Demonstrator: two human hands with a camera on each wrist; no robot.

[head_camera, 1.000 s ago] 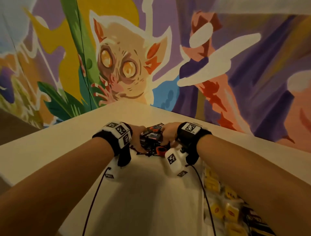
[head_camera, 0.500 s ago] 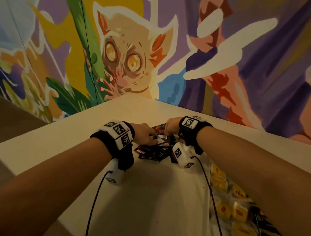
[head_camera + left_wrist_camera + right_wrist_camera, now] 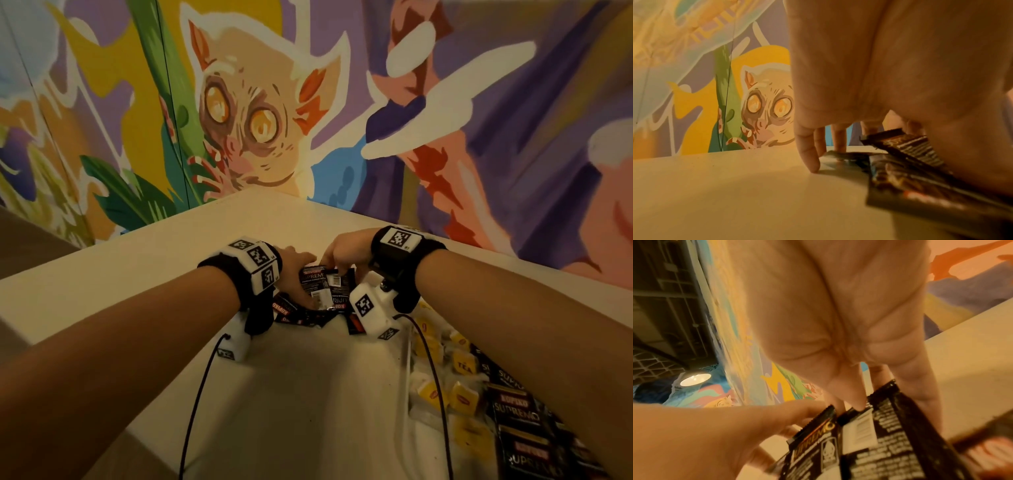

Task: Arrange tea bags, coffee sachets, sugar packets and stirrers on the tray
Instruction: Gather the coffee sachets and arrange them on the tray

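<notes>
A heap of black coffee sachets (image 3: 301, 317) lies on the cream table (image 3: 308, 394) between my hands. My left hand (image 3: 296, 274) and right hand (image 3: 342, 253) hold a few coffee sachets (image 3: 322, 284) upright above the heap. In the right wrist view the right fingertips (image 3: 857, 402) pinch the top edge of a sachet (image 3: 885, 434), and the left hand (image 3: 725, 426) grips the left one. In the left wrist view my little finger (image 3: 809, 159) touches the table beside the sachets (image 3: 906, 151). A white tray (image 3: 409, 377) at the lower right holds yellow tea bags (image 3: 462, 399) and more coffee sachets (image 3: 517, 413).
A painted mural wall (image 3: 260, 120) closes off the table's far corner. The table's left edge (image 3: 102, 255) drops away. Black cables (image 3: 195, 404) run back from the wrist cameras across the table. My right forearm (image 3: 534, 325) passes over the tray.
Both hands were low on the sachet heap. They have now drawn together and raised a few sachets upright. The view has tilted down, showing more of the tray.
</notes>
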